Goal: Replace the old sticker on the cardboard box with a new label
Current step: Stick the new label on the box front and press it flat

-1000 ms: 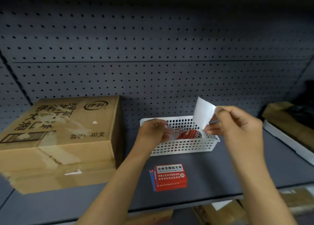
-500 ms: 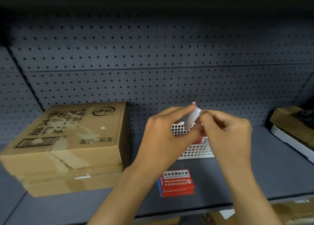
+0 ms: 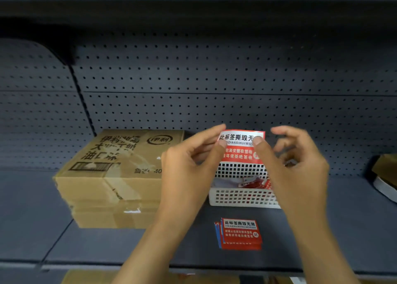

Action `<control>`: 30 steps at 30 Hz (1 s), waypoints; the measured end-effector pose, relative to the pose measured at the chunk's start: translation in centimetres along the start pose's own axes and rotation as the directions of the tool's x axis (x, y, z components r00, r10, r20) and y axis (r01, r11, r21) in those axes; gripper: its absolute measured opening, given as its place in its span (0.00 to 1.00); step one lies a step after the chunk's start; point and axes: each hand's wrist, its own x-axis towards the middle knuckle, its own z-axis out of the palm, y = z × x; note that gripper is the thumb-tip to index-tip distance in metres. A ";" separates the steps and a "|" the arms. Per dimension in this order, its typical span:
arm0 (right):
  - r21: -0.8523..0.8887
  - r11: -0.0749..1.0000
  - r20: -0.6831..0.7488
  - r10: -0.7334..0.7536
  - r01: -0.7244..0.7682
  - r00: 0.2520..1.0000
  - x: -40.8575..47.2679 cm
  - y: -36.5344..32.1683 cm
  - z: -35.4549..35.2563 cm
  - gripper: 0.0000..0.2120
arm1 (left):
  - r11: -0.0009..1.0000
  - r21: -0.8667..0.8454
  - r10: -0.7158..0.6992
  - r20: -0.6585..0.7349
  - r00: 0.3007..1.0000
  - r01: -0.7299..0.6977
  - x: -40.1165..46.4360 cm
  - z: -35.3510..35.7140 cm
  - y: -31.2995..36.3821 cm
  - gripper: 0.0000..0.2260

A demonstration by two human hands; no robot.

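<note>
Printed side out now: the red-and-white rectangular label, a white sliver edge-on half a second ago, faces the camera at frame centre. Left hand and right hand fingers pinch its top corners above the white perforated plastic basket. It looks ready for the brown cardboard box, centre left.

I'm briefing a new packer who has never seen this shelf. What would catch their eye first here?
First the red and white label, held up in the middle between the left hand and the right hand, printed side toward the camera. Next the cardboard box on the left of the shelf. A stack of red labels lies at the front, before a white basket.
</note>
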 end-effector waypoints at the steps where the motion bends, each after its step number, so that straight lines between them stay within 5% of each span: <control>1: 0.000 1.000 0.035 0.029 -0.029 0.999 0.2 0.1 0.2 0.07 | 1.000 -0.006 0.001 -0.012 1.000 -0.001 -0.1 -0.5 0.2 0.13; 6: 0.134 0.978 0.234 0.124 -0.159 0.964 -0.2 -0.3 2.1 0.04 | 1.000 0.016 -0.010 -0.101 0.995 0.011 -0.9 -3.2 0.7 0.14; 15: 0.115 0.993 0.398 -0.017 -0.031 0.917 -3.8 -1.0 6.4 0.04 | 0.950 0.286 -0.036 -0.296 0.955 0.124 -3.5 -9.4 0.1 0.25; 22: 0.118 0.993 0.275 -0.025 -0.008 0.961 -6.9 -2.4 8.8 0.06 | 0.891 0.429 -0.026 -0.283 0.959 0.150 -3.4 -15.4 -0.7 0.07; 25: 0.098 0.995 0.248 -0.013 -0.011 0.969 -8.4 -3.3 10.1 0.08 | 0.924 0.344 -0.102 -0.193 0.976 0.164 -3.3 -18.0 -0.8 0.05; 28: 0.089 0.995 0.246 0.014 -0.037 0.969 -11.0 -4.5 11.9 0.08 | 0.942 0.273 -0.204 0.004 0.979 0.195 -4.0 -19.5 -0.5 0.23; 30: 0.085 0.996 0.245 0.019 -0.041 0.969 -12.6 -5.0 13.0 0.06 | 0.940 0.281 -0.213 0.044 0.976 0.193 -4.4 -20.6 -0.7 0.23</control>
